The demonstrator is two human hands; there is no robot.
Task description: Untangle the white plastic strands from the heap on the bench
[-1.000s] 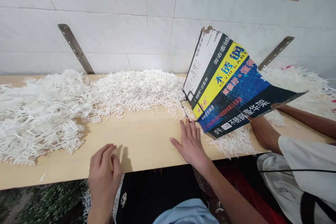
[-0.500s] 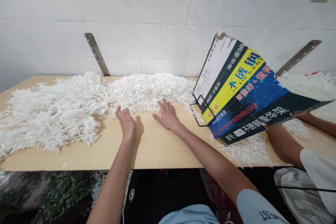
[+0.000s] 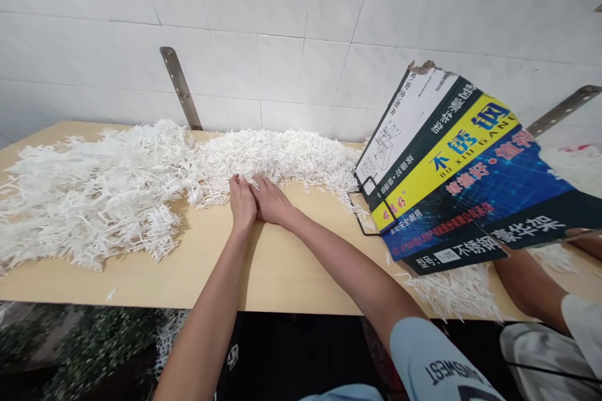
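Observation:
A long heap of thin white plastic sticks (image 3: 263, 156) lies along the back of a pale wooden bench (image 3: 282, 269). My left hand (image 3: 242, 203) and my right hand (image 3: 270, 200) lie side by side, touching, at the front edge of the heap's middle. The fingertips of both hands reach into the sticks. I cannot tell whether any sticks are gripped.
A printed cardboard sheet (image 3: 461, 163) is tilted over the bench at the right, with another person's forearm (image 3: 527, 288) below it. More white sticks (image 3: 84, 200) pile up at the left. Metal brackets (image 3: 181, 88) are fixed to the white tiled wall.
Both my hands moved from the bench's front edge forward to the heap, then closed together until they touch. The view shifted left and the cardboard sheet slid right.

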